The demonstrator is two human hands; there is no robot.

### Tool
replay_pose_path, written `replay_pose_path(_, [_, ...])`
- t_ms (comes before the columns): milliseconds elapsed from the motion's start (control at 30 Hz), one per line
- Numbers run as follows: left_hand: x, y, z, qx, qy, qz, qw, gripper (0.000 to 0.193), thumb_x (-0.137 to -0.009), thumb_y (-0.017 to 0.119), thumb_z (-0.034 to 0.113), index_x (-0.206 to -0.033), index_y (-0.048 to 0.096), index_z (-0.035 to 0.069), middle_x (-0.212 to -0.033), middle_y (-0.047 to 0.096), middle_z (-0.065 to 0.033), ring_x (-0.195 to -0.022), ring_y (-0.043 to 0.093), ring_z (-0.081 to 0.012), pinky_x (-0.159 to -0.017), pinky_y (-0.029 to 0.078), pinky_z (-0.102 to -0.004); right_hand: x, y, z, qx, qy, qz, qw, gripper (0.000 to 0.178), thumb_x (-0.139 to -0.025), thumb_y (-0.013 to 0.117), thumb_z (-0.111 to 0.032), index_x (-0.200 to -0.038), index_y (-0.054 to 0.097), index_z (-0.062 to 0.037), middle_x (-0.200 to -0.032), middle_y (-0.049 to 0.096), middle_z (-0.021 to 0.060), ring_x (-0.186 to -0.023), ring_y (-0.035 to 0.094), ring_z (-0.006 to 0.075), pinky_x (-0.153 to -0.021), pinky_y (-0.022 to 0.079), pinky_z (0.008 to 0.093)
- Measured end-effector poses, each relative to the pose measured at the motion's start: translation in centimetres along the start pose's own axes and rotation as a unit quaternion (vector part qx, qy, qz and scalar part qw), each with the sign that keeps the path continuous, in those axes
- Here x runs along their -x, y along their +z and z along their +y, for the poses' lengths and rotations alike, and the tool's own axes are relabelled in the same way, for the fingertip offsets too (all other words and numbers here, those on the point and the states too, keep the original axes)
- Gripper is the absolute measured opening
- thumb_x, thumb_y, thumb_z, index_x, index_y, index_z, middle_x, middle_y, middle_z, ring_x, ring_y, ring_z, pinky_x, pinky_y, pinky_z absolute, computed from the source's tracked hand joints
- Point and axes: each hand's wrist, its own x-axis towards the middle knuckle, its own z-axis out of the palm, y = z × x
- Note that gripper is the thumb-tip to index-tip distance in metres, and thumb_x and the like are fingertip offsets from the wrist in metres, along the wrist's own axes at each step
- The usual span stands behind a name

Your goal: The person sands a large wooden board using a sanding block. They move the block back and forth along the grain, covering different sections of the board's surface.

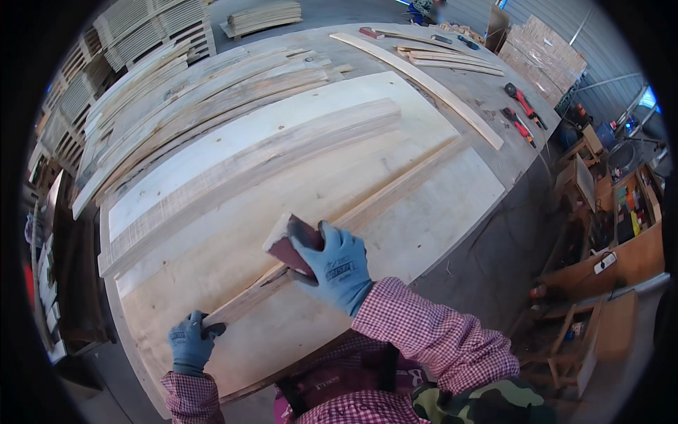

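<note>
A long narrow wooden board (395, 196) lies slantwise over a pale plywood sheet (438, 230), with a dark crack in its edge near the middle. My left hand (191, 343), in a blue-grey glove, grips the near left end of this board. In my right hand (339, 268), also gloved, is a sanding block (286, 249) with a dark reddish-brown face. The block is tilted and sits at the board's upper edge; whether it touches the wood I cannot tell. Beyond the board, a thicker, wider length of wood (254, 166) rests on the same sheet.
Rough planks (205, 92) cover the table's far left. A long curved strip (424, 81) and several thin slats (452, 60) lie at the back. Two red power tools (522, 102) are at the far right. Wooden crates (600, 247) stand off the right edge, pallets (152, 32) at back left.
</note>
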Motion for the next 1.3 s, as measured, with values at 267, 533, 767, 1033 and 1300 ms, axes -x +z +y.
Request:
replay_pose_path(267, [-0.1, 0.2, 0.7, 0.012, 0.008, 0.025, 1.000, 0.030, -0.069, 0.083, 0.025, -0.089, 0.066, 0.011, -0.077, 0.067, -0.0108, -0.073, 0.066, -0.0336, -0.066, 0.050, -0.0459, -3.0, -1.2, 19.1, 0.118, 0.299, -0.032, 0.946, 0.075, -0.085, 0.070, -0.044, -0.152, 0.041, -0.0266, -0.116, 0.059, 0.0220, -0.100, 0.060, 0.0401, -0.084, 0.051, 0.0507])
replay_pose_path(533, [-0.7, 0.4, -0.1, -0.013, 0.008, -0.005, 1.000, 0.031, -0.071, 0.082, 0.028, -0.088, 0.063, 0.011, -0.078, 0.068, -0.0122, -0.074, 0.066, -0.0342, -0.068, 0.051, -0.0453, -1.7, 1.4, 7.7, 0.012, 0.185, 0.036, 0.982, 0.068, -0.079, 0.078, -0.035, -0.139, 0.049, -0.0187, -0.105, 0.056, 0.0196, -0.090, 0.059, 0.0393, -0.073, 0.051, 0.0513])
replay_pose_path(767, [-0.8, -0.5, 0.0, 0.005, 0.007, -0.019, 1.000, 0.034, -0.075, 0.081, 0.036, -0.088, 0.062, 0.010, -0.077, 0.067, -0.0133, -0.073, 0.067, -0.0348, -0.066, 0.051, -0.0455, 0.2, 1.9, -1.6, -0.031, -0.036, -0.055, 0.997, 0.082, -0.078, 0.082, -0.036, -0.149, 0.041, -0.0320, -0.133, 0.047, 0.0256, -0.113, 0.055, 0.0410, -0.094, 0.050, 0.0512])
replay_pose_path(1033, [0.1, 0.7, -0.4, 0.013, 0.044, 0.010, 0.999, 0.033, -0.075, 0.080, 0.035, -0.088, 0.063, 0.010, -0.079, 0.067, -0.0129, -0.074, 0.066, -0.0350, -0.066, 0.051, -0.0457, -2.8, 1.1, 18.1, 0.080, 0.429, -0.040, 0.899, 0.087, -0.084, 0.070, -0.047, -0.156, 0.027, -0.0233, -0.114, 0.055, 0.0253, -0.101, 0.058, 0.0413, -0.086, 0.049, 0.0530])
replay_pose_path(1300, [0.2, -0.2, 0.6, 0.032, 0.023, -0.009, 0.999, 0.031, -0.078, 0.077, 0.035, -0.091, 0.063, 0.012, -0.083, 0.067, -0.0112, -0.075, 0.067, -0.0340, -0.065, 0.050, -0.0472, -0.5, 0.0, 0.9, 0.014, 0.065, -0.151, 0.986, 0.080, -0.080, 0.075, -0.044, -0.149, 0.041, -0.0250, -0.117, 0.048, 0.0226, -0.099, 0.052, 0.0378, -0.077, 0.047, 0.0505])
